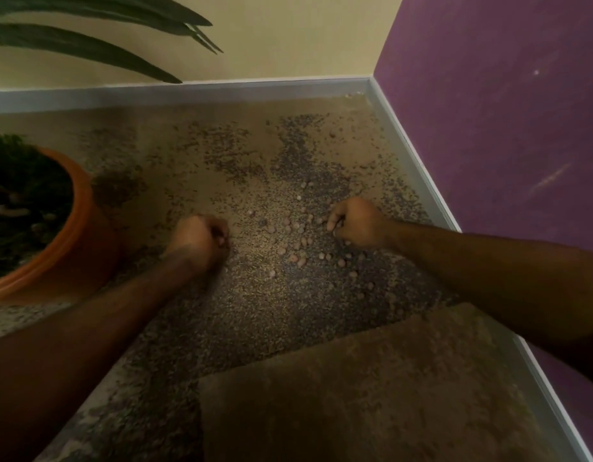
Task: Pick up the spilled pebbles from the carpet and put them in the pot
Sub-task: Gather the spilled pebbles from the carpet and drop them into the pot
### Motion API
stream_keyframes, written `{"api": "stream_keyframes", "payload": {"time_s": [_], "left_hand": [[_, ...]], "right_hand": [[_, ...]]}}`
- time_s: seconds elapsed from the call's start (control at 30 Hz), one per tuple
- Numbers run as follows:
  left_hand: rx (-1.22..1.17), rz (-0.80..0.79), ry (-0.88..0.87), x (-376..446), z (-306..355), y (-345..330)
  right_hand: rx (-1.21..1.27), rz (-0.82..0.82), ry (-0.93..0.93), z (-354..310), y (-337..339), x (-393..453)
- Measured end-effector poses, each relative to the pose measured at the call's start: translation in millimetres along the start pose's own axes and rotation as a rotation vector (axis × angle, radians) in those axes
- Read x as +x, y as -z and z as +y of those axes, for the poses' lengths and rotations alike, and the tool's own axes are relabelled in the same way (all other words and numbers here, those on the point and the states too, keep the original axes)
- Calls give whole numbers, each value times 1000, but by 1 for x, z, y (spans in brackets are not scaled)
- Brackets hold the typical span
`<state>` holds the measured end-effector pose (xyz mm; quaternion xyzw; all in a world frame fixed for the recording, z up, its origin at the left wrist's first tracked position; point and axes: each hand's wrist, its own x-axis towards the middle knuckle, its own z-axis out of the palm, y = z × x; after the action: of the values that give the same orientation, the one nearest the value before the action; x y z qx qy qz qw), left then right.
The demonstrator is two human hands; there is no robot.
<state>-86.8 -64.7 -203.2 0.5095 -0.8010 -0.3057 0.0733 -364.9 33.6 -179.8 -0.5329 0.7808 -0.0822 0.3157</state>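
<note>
Several small round pinkish pebbles lie scattered on the speckled carpet between my two hands. My left hand rests on the carpet at the left edge of the scatter, fingers curled into a fist; what is inside it is hidden. My right hand is at the right edge of the scatter, fingers curled down and fingertips touching the pebbles. The orange pot with dark soil and a green plant stands at the left, a short way from my left hand.
Long dark leaves hang over the upper left. A grey skirting board runs along the cream back wall and along the purple wall on the right. A brown mat lies in the foreground.
</note>
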Motion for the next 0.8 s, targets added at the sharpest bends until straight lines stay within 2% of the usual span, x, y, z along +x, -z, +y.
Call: {"api": "stream_keyframes", "payload": {"time_s": [0.13, 0.33, 0.4, 0.47, 0.53, 0.63, 0.8], "left_hand": [[48, -125, 21, 3, 0, 10], [-63, -135, 131, -9, -8, 8], [-251, -132, 223, -16, -3, 10], [-537, -127, 332, -23, 4, 14], [-819, -216, 482, -27, 12, 22], [-1120, -386, 608, -36, 20, 35], [-1356, -444, 610, -54, 29, 53]], "right_hand": [[260, -17, -67, -1, 3, -9], [561, -98, -158, -7, 1, -18], [757, -153, -223, -13, 2, -20], [993, -197, -286, -22, 2, -23], [1183, -244, -325, -31, 1, -26], [1271, -315, -331, -51, -1, -37], [1294, -353, -262, -95, -9, -52]]}}
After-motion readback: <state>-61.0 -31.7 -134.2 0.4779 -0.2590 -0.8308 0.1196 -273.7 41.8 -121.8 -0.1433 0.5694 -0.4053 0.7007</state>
